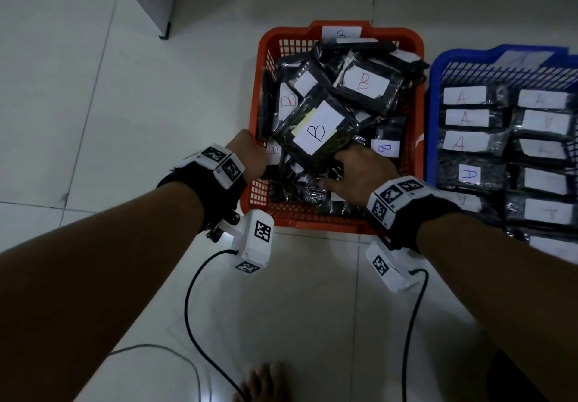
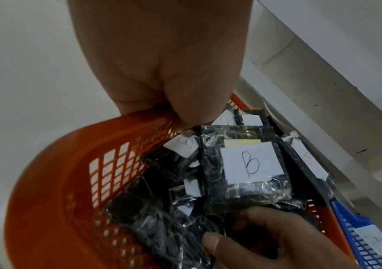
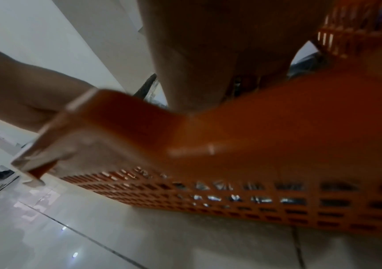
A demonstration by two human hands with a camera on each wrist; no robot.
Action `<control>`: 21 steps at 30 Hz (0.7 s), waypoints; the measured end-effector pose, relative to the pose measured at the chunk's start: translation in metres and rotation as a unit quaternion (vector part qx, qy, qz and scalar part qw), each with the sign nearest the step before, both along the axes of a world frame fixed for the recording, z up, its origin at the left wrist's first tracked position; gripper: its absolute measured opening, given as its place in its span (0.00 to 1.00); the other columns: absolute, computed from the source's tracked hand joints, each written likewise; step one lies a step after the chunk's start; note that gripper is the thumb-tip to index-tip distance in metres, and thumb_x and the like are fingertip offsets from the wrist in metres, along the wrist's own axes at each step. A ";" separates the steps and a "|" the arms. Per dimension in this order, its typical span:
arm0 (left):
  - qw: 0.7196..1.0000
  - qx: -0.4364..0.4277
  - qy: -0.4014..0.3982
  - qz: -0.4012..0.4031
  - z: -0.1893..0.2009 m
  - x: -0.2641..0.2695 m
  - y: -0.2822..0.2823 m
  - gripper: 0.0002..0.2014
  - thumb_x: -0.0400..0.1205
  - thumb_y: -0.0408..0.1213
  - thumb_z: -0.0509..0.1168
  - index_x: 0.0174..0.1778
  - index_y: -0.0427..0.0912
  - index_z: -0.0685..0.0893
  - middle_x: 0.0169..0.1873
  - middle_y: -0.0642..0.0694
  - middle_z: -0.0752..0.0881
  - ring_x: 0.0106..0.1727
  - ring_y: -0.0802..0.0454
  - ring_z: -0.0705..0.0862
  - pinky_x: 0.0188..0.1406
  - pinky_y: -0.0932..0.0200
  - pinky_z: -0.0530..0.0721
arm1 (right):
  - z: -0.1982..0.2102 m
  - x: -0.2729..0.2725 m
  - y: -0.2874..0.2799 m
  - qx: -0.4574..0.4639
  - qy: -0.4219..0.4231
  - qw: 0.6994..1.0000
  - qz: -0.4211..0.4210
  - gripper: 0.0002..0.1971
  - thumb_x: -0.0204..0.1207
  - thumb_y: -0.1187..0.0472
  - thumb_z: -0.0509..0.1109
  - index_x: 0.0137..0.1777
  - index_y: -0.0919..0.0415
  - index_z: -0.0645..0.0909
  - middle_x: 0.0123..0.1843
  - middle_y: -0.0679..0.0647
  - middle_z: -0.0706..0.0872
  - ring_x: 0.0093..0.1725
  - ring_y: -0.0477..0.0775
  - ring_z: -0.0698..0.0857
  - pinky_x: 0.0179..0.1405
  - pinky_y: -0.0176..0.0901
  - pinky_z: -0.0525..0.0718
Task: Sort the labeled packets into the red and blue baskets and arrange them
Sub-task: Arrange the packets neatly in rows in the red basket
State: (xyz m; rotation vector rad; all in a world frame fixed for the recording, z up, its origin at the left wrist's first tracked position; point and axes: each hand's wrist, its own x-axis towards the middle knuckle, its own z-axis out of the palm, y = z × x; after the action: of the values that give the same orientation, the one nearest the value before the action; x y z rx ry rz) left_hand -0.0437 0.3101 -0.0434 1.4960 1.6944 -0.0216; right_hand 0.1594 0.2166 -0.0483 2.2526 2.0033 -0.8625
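The red basket [image 1: 312,223] stands on the floor, full of a loose jumble of dark plastic packets with white "B" labels. A packet with a black B [image 1: 316,129] lies tilted on top of the heap. My left hand [image 1: 250,157] is at the basket's left rim [image 2: 58,163], fingers curled over it. My right hand [image 1: 359,170] reaches in over the near wall, and its thumb and fingers [image 2: 210,242] grip dark packets just below the black-B packet [image 2: 249,163]. The blue basket [image 1: 433,104] on the right holds "A" packets in two tidy columns.
The two baskets stand side by side and almost touch. A grey cabinet corner [image 1: 150,1] stands at the far left. Black cables [image 1: 194,307] trail over the white tiled floor near me, beside a bare foot [image 1: 266,383].
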 end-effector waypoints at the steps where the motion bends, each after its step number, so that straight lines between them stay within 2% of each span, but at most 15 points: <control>1: 1.000 0.000 0.001 0.002 0.002 0.001 -0.001 0.18 0.79 0.46 0.68 0.54 0.33 0.81 0.46 0.39 0.86 0.44 0.44 0.85 0.30 0.58 0.79 | -0.001 0.000 0.002 -0.011 -0.005 1.000 0.007 0.24 0.71 0.37 0.73 0.64 0.47 0.83 0.67 0.53 0.81 0.64 0.58 0.81 0.57 0.51 0.83; 3: 1.000 0.004 0.002 -0.002 0.002 0.001 -0.002 0.17 0.80 0.46 0.69 0.52 0.32 0.81 0.46 0.39 0.86 0.43 0.45 0.85 0.33 0.58 0.82 | -0.001 0.000 0.006 -0.026 -0.019 0.999 0.017 0.26 0.70 0.36 0.74 0.65 0.48 0.83 0.68 0.55 0.79 0.64 0.59 0.80 0.58 0.51 0.83; 5: 1.000 0.013 0.014 -0.005 0.004 0.003 -0.002 0.12 0.81 0.40 0.65 0.50 0.31 0.80 0.46 0.37 0.87 0.41 0.45 0.84 0.31 0.58 0.80 | -0.001 0.000 0.007 -0.035 -0.022 0.999 0.033 0.23 0.72 0.38 0.74 0.61 0.51 0.85 0.65 0.56 0.80 0.63 0.58 0.80 0.53 0.46 0.81; 7: 0.999 0.017 0.030 -0.003 0.006 0.004 -0.003 0.09 0.82 0.35 0.61 0.50 0.31 0.80 0.45 0.37 0.86 0.39 0.46 0.82 0.29 0.58 0.77 | 0.000 0.001 0.005 -0.029 0.017 0.999 0.034 0.17 0.75 0.42 0.73 0.52 0.54 0.89 0.55 0.54 0.86 0.54 0.55 0.83 0.44 0.39 0.76; 9: 0.999 0.018 0.036 0.004 0.004 0.006 -0.003 0.11 0.83 0.36 0.61 0.54 0.31 0.79 0.48 0.37 0.85 0.43 0.43 0.84 0.34 0.57 0.78 | 0.003 0.004 0.002 -0.018 0.086 0.996 -0.031 0.15 0.76 0.46 0.72 0.38 0.56 0.89 0.36 0.52 0.88 0.40 0.52 0.86 0.37 0.38 0.80; 11: 0.999 0.017 0.038 0.008 0.006 0.007 -0.004 0.13 0.83 0.37 0.61 0.56 0.31 0.79 0.50 0.36 0.85 0.49 0.40 0.85 0.38 0.55 0.78 | 0.004 0.005 0.002 0.011 0.150 0.975 -0.164 0.16 0.73 0.48 0.71 0.31 0.58 0.87 0.27 0.51 0.87 0.32 0.50 0.86 0.36 0.40 0.85; 12: 0.999 0.015 0.035 0.008 0.006 0.007 -0.004 0.13 0.83 0.38 0.62 0.57 0.31 0.79 0.50 0.36 0.85 0.49 0.39 0.85 0.39 0.53 0.80 | 0.004 0.005 0.004 0.022 0.197 0.948 -0.249 0.14 0.71 0.48 0.71 0.31 0.57 0.87 0.27 0.50 0.88 0.33 0.49 0.87 0.38 0.41 0.86; 14: 0.999 0.012 0.032 0.010 0.008 0.007 -0.005 0.13 0.82 0.38 0.62 0.57 0.32 0.80 0.50 0.35 0.86 0.49 0.39 0.86 0.44 0.49 0.85 | 0.007 0.001 0.007 0.014 0.344 0.851 -0.396 0.07 0.70 0.52 0.73 0.39 0.56 0.87 0.37 0.53 0.91 0.41 0.52 0.91 0.43 0.48 0.91; 15: 0.999 0.016 0.039 0.010 0.010 0.007 -0.006 0.14 0.82 0.39 0.63 0.57 0.32 0.80 0.51 0.35 0.86 0.49 0.39 0.86 0.48 0.47 0.86 | 0.010 -0.002 0.009 0.005 0.407 0.804 -0.433 0.06 0.72 0.56 0.75 0.44 0.58 0.87 0.43 0.57 0.92 0.45 0.55 0.91 0.45 0.52 0.91; 16: 0.999 0.021 0.047 0.009 0.013 0.008 -0.008 0.14 0.82 0.39 0.63 0.58 0.32 0.79 0.52 0.36 0.86 0.50 0.39 0.85 0.51 0.46 0.86 | 0.013 -0.002 0.012 -0.001 0.442 0.778 -0.447 0.08 0.74 0.60 0.76 0.50 0.63 0.86 0.47 0.60 0.91 0.47 0.58 0.91 0.46 0.54 0.91; 18: 0.997 0.030 0.067 0.000 0.019 0.011 -0.010 0.17 0.82 0.41 0.63 0.62 0.34 0.75 0.56 0.37 0.84 0.52 0.40 0.84 0.50 0.50 0.83 | 0.016 -0.002 0.016 -0.002 0.461 0.767 -0.446 0.13 0.75 0.62 0.77 0.54 0.68 0.83 0.50 0.62 0.91 0.48 0.58 0.91 0.46 0.54 0.91; 21: 0.991 0.117 0.063 -0.013 0.033 0.018 -0.015 0.28 0.81 0.41 0.66 0.75 0.37 0.65 0.63 0.36 0.80 0.60 0.39 0.81 0.51 0.55 0.76 | 0.022 0.008 0.016 0.030 0.429 0.800 -0.419 0.06 0.73 0.59 0.76 0.47 0.59 0.85 0.46 0.58 0.91 0.46 0.56 0.91 0.46 0.52 0.91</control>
State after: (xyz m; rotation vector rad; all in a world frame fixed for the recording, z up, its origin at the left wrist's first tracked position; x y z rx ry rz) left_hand -0.0253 0.2955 -0.0101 1.7212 1.8272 0.0736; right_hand 0.1677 0.2328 -0.0260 3.1618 0.9571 -2.2249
